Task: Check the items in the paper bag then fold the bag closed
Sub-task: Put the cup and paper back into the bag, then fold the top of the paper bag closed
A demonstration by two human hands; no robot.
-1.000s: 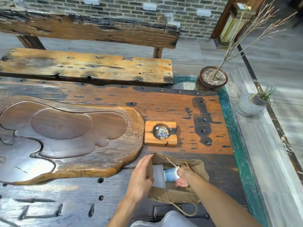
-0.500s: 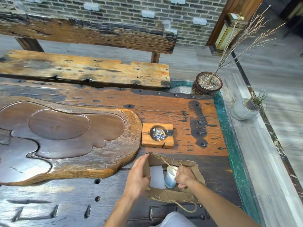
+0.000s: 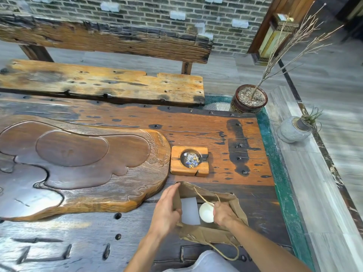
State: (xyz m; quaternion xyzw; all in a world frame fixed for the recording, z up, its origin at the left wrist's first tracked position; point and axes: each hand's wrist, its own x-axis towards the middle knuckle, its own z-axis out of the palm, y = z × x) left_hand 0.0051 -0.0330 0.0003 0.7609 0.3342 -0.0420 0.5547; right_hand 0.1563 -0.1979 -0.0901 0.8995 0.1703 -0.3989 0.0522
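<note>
A brown paper bag (image 3: 237, 205) with twine handles stands open on the dark wooden table near its front edge. Inside it I see a flat white box (image 3: 189, 211) and a white paper cup (image 3: 206, 212) standing upright with its mouth toward me. My left hand (image 3: 166, 211) grips the bag's left wall, thumb inside the opening. My right hand (image 3: 224, 213) is inside the bag and holds the cup from its right side.
A square wooden ashtray (image 3: 189, 160) with butts sits just behind the bag. A big carved tea tray (image 3: 78, 167) fills the table's left. Beyond are a wooden bench (image 3: 102, 83), a potted twig plant (image 3: 249, 101) and a grey stone pot (image 3: 293, 130) at right.
My right hand has turned the cup from lying on its side to upright, so its open mouth now faces me. My left hand stays on the bag's left wall.
</note>
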